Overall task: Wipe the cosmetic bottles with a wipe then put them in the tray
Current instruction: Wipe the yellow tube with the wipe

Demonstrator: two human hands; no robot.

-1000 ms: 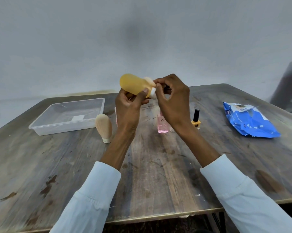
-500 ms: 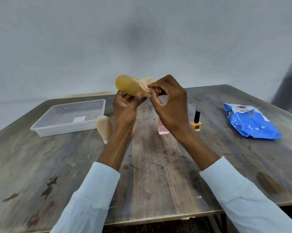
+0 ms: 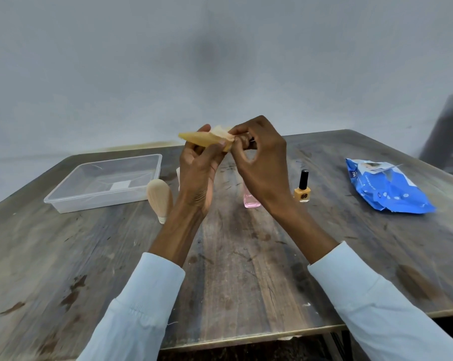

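Over table [image 3: 233, 269], bottle [image 3: 199, 138] (now flatter)

Soft, even, dim indoor light with no glare. A faint dark smudge of shadow sits on the wall [image 3: 215, 56]. Wide-angle distortion bends the table [image 3: 246, 269] edges; the frame corners blur.

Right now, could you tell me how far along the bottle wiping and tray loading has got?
Early stage. Nothing looks finished: the clear tray holds no bottles. In hand: the left hand holds the yellow tube while the right hand rubs a wipe at its cap end. Left: the beige tube, pink bottle and nail polish stand on the table, plus another item partly hidden behind the left hand.
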